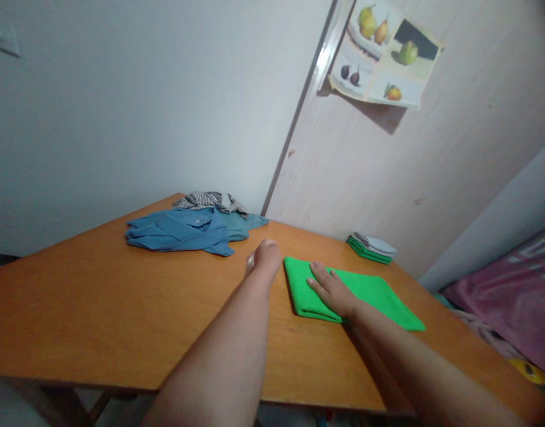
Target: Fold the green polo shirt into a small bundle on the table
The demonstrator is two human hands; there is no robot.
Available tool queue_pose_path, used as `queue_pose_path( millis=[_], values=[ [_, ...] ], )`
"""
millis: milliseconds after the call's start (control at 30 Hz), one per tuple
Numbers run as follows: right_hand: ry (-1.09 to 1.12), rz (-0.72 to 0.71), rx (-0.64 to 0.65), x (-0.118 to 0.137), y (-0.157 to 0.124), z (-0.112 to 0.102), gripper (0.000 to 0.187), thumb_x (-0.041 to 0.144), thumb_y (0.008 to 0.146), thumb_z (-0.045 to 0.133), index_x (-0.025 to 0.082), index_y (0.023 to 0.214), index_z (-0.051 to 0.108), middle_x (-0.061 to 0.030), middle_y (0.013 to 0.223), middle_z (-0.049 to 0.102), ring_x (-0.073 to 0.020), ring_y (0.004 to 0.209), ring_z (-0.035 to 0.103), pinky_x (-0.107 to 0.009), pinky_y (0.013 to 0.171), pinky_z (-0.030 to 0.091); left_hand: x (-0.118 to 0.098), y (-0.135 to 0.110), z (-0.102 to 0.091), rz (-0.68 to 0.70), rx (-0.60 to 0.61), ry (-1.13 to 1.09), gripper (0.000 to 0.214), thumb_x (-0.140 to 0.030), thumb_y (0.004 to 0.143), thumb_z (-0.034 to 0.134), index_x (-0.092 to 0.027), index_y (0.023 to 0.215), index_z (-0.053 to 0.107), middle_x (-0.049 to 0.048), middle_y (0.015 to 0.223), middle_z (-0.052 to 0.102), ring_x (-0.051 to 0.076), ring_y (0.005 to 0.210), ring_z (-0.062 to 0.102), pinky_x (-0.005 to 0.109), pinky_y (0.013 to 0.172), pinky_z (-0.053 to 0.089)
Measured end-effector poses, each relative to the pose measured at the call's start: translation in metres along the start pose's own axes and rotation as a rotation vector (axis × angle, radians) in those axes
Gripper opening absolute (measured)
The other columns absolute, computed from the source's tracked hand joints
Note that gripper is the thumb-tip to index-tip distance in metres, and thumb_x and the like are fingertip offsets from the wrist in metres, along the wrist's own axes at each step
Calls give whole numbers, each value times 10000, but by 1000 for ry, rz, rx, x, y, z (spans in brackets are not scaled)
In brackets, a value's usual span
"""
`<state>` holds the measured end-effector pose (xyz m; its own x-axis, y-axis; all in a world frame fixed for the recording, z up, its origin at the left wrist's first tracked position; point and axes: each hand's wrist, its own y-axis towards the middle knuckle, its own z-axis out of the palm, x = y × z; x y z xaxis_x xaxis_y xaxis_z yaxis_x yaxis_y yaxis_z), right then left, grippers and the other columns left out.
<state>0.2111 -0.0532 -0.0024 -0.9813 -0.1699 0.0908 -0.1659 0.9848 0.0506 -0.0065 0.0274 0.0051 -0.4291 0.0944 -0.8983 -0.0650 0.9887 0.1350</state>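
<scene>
A bright green folded cloth lies on the wooden table right of centre. My right hand rests flat on it, fingers stretched out, palm down. My left hand is just off the cloth's left end, above the table. Its fingers are curled under and hidden from here, and I see nothing in them.
A heap of blue clothes with a striped garment lies at the table's far corner. A small folded stack, green and grey, sits by the wall. A fruit picture hangs on the wall. Purple bedding is at the right.
</scene>
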Motion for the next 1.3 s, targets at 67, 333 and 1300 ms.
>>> queue_pose_path(
  millis=[67, 333, 1300],
  values=[
    [6, 1, -3, -1, 1, 1, 819, 700, 973, 164, 165, 1590, 219, -135, 1638, 185, -261, 1525, 121, -555, 1213, 124, -4, -3, -1, 22, 8, 24, 314, -360, 986, 388, -263, 1044, 680, 26, 967, 761, 202, 891, 687, 280, 708, 482],
    [51, 4, -20, -2, 3, 4, 823, 711, 966, 200, 172, 1587, 238, -128, 1637, 203, -267, 1524, 134, -541, 1217, 119, -19, -21, 13, 309, 194, 218, 331, -342, 994, 364, -234, 1006, 676, 70, 1106, 733, 224, 1017, 659, 312, 850, 482],
    [153, -267, -287, -4, -93, -22, 351, 374, 921, 599, 225, 1237, 630, -91, 1103, 680, -240, 1025, 621, -379, 905, 495, -23, -52, 37, 693, 438, 426, 443, -362, 1020, 322, -187, 1237, 665, 77, 1368, 636, 242, 1309, 541, 399, 1134, 371]
  ],
)
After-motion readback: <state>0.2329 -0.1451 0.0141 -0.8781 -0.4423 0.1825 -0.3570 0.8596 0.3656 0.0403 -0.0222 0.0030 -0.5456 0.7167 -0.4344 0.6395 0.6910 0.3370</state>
